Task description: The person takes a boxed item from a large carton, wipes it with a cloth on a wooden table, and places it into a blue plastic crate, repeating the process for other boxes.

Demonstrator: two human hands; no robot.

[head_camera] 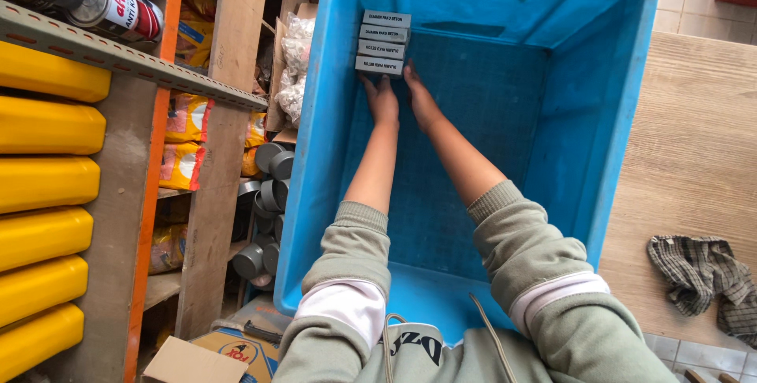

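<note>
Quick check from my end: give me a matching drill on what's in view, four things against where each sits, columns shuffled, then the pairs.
Things:
1. grey boxes
2. yellow containers
3. checked cloth
4. both hands, left hand and right hand

Places:
A. on the wooden surface to the right of the blue crate
B. stacked on the shelving at far left
C. reaching inside the crate, at the nearest grey box
D. lined up in the crate's far left corner

Pairs: 1-D, 2-B, 3-A, 4-C
</note>
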